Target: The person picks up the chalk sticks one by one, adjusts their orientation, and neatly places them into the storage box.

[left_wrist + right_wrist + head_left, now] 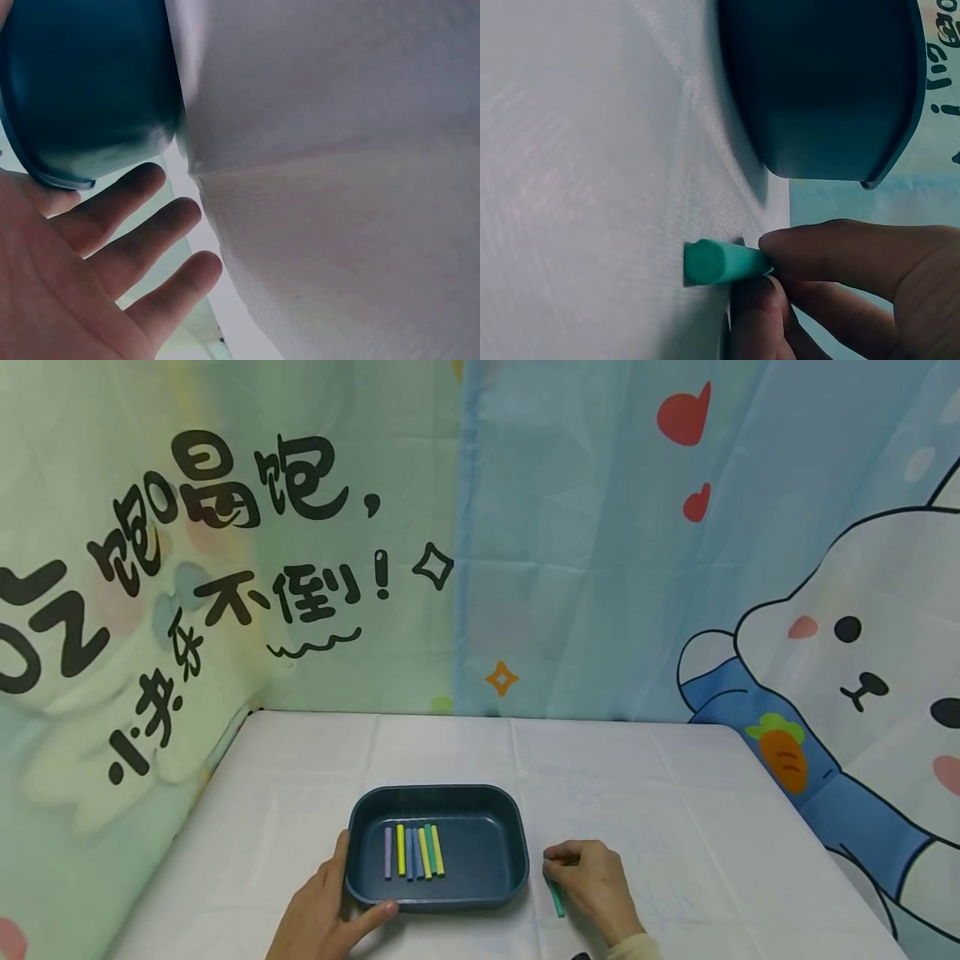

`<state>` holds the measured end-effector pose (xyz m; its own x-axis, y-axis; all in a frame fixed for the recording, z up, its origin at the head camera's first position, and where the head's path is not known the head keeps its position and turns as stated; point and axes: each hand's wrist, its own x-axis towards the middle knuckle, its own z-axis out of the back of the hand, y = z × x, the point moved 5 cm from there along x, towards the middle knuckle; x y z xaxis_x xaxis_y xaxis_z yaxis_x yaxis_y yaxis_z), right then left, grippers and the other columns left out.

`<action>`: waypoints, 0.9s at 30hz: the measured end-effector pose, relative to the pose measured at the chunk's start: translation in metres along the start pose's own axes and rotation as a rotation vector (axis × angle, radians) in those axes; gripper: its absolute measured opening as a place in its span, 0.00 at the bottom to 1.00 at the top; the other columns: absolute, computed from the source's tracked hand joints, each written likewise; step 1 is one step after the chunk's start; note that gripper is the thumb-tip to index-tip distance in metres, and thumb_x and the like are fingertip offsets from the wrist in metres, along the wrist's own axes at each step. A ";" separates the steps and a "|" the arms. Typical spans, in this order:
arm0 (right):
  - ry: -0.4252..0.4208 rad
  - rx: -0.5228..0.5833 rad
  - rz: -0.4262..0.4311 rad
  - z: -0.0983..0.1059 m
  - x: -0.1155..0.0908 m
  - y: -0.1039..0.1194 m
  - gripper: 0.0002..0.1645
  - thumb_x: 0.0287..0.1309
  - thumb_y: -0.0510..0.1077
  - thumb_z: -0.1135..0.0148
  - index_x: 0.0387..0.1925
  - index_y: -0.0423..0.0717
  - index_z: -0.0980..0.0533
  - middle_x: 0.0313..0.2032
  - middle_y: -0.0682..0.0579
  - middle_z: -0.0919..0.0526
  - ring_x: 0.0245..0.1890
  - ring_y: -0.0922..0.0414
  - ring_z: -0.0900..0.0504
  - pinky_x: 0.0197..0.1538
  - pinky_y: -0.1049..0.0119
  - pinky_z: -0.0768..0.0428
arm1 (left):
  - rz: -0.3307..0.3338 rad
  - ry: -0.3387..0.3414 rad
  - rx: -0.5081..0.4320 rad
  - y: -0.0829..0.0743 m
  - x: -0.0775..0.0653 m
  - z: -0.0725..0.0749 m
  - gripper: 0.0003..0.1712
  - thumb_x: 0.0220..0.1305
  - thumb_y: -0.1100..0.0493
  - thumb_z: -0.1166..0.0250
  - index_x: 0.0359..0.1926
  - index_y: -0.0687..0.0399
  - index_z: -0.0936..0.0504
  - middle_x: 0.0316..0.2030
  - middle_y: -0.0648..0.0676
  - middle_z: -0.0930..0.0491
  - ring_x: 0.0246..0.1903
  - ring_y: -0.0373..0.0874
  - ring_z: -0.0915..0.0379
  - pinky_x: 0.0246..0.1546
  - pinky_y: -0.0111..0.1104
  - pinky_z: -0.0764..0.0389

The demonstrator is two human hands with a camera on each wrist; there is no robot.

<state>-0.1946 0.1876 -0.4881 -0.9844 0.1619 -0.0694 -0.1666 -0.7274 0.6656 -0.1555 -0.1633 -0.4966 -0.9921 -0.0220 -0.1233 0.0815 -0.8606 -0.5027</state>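
Observation:
A dark blue tray (480,860) stands on the white-covered table, holding a row of chalk sticks (401,850) in purple, yellow, blue and green. At its front left corner is my left hand (318,906), thumb against the front rim and fingers along the left side. Three of those fingers (142,259) stretch out loosely in the left wrist view, apart from the tray wall. Right of the tray, my right hand (596,885) pinches a green chalk stick (724,262) between thumb and fingertips. The stick lies low at the tabletop, its near end pointing toward me.
A white cloth (637,793) with faint creases covers the table. Printed curtains (570,568) hang behind it and along the left side, with a cartoon rabbit at the right. A small dark object (581,956) shows at the bottom edge, too cut off to tell.

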 end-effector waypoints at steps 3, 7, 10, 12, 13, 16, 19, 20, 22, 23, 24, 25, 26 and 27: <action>-0.002 0.011 -0.003 0.001 0.000 -0.002 0.08 0.49 0.40 0.27 0.34 0.45 0.11 0.25 0.59 0.15 0.32 0.58 0.20 0.41 0.55 0.18 | 0.003 -0.002 0.000 0.001 0.000 0.000 0.76 0.45 0.15 0.38 0.79 0.64 0.49 0.59 0.71 0.25 0.50 0.61 0.23 0.54 0.59 0.21; -0.018 0.031 -0.006 0.002 0.001 -0.005 0.09 0.50 0.42 0.26 0.35 0.47 0.10 0.28 0.57 0.13 0.37 0.54 0.17 0.49 0.49 0.18 | 0.003 -0.006 0.002 0.001 0.000 -0.001 0.76 0.46 0.15 0.38 0.79 0.64 0.49 0.59 0.71 0.25 0.50 0.61 0.23 0.54 0.59 0.21; -0.021 0.070 -0.030 0.004 0.002 -0.008 0.09 0.49 0.44 0.25 0.35 0.47 0.10 0.31 0.55 0.11 0.41 0.52 0.15 0.52 0.48 0.19 | -0.005 -0.011 0.003 0.000 -0.001 0.000 0.76 0.46 0.15 0.37 0.79 0.64 0.49 0.58 0.71 0.25 0.50 0.61 0.23 0.53 0.59 0.21; -0.015 0.104 -0.059 0.004 0.003 -0.009 0.10 0.50 0.45 0.25 0.36 0.47 0.10 0.33 0.53 0.11 0.40 0.53 0.15 0.50 0.51 0.17 | -0.007 -0.013 0.004 -0.001 -0.001 0.000 0.75 0.46 0.15 0.37 0.79 0.64 0.49 0.59 0.70 0.25 0.50 0.61 0.23 0.54 0.59 0.21; -0.011 0.118 -0.071 0.005 0.003 -0.009 0.11 0.50 0.45 0.24 0.36 0.47 0.10 0.35 0.52 0.11 0.38 0.55 0.15 0.48 0.54 0.17 | -0.009 -0.014 0.006 -0.001 -0.001 0.001 0.75 0.46 0.15 0.37 0.79 0.64 0.49 0.59 0.70 0.25 0.50 0.61 0.23 0.54 0.59 0.21; 0.003 0.169 -0.103 0.006 0.005 -0.010 0.11 0.50 0.46 0.24 0.37 0.47 0.11 0.38 0.50 0.11 0.35 0.57 0.17 0.38 0.61 0.17 | -0.012 -0.016 0.010 -0.001 -0.001 0.001 0.75 0.46 0.15 0.37 0.79 0.64 0.48 0.59 0.70 0.25 0.51 0.62 0.23 0.54 0.59 0.21; 0.004 0.187 -0.107 0.008 0.006 -0.010 0.12 0.52 0.47 0.24 0.39 0.47 0.11 0.40 0.50 0.11 0.38 0.57 0.17 0.38 0.64 0.19 | -0.008 -0.015 0.006 0.000 -0.001 0.001 0.75 0.46 0.15 0.37 0.79 0.64 0.49 0.60 0.70 0.25 0.52 0.62 0.24 0.54 0.59 0.21; 0.005 0.196 -0.105 0.008 0.006 -0.009 0.13 0.52 0.47 0.25 0.40 0.47 0.11 0.40 0.50 0.11 0.38 0.57 0.17 0.39 0.63 0.19 | -0.004 -0.013 0.002 0.000 -0.001 0.001 0.76 0.46 0.15 0.38 0.79 0.64 0.49 0.60 0.70 0.25 0.52 0.62 0.24 0.55 0.59 0.22; 0.005 0.217 -0.099 0.009 0.007 -0.008 0.14 0.54 0.47 0.25 0.41 0.46 0.11 0.39 0.51 0.11 0.39 0.57 0.16 0.41 0.63 0.18 | 0.002 -0.011 -0.005 0.001 -0.001 0.000 0.76 0.46 0.15 0.38 0.79 0.64 0.49 0.60 0.70 0.26 0.52 0.62 0.24 0.55 0.59 0.22; 0.005 0.229 -0.097 0.010 0.008 -0.007 0.15 0.54 0.47 0.25 0.42 0.46 0.11 0.38 0.52 0.11 0.38 0.57 0.16 0.41 0.63 0.18 | 0.004 -0.011 -0.007 0.001 -0.001 0.000 0.76 0.46 0.15 0.38 0.79 0.63 0.49 0.60 0.70 0.26 0.52 0.62 0.24 0.55 0.59 0.22; 0.003 0.237 -0.097 0.011 0.009 -0.005 0.15 0.54 0.48 0.25 0.43 0.45 0.11 0.37 0.53 0.11 0.37 0.58 0.16 0.41 0.64 0.18 | 0.005 -0.010 -0.009 0.001 -0.001 0.000 0.76 0.46 0.15 0.38 0.79 0.63 0.49 0.60 0.70 0.26 0.52 0.62 0.24 0.55 0.60 0.22; 0.005 0.253 -0.099 0.011 0.009 -0.004 0.15 0.55 0.47 0.25 0.43 0.45 0.12 0.36 0.54 0.11 0.36 0.58 0.16 0.40 0.64 0.17 | 0.005 -0.009 -0.008 0.001 -0.001 0.000 0.76 0.46 0.15 0.38 0.79 0.63 0.49 0.60 0.71 0.26 0.52 0.63 0.24 0.55 0.60 0.22; 0.007 0.263 -0.101 0.012 0.009 -0.003 0.16 0.55 0.47 0.26 0.44 0.44 0.12 0.36 0.54 0.12 0.35 0.58 0.16 0.39 0.64 0.17 | 0.007 -0.008 -0.009 0.001 -0.001 0.000 0.76 0.46 0.15 0.38 0.79 0.63 0.49 0.60 0.71 0.26 0.53 0.63 0.24 0.55 0.60 0.22; 0.006 0.271 -0.100 0.012 0.010 -0.002 0.16 0.55 0.46 0.26 0.44 0.43 0.12 0.35 0.54 0.12 0.33 0.59 0.16 0.37 0.64 0.17 | 0.006 -0.008 -0.008 0.001 0.000 0.000 0.76 0.46 0.15 0.38 0.79 0.63 0.49 0.60 0.71 0.26 0.53 0.63 0.24 0.55 0.60 0.22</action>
<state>-0.2034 0.1986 -0.4807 -0.9643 0.2192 -0.1486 -0.2421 -0.5029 0.8297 -0.1551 -0.1639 -0.4974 -0.9924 -0.0314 -0.1194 0.0883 -0.8563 -0.5090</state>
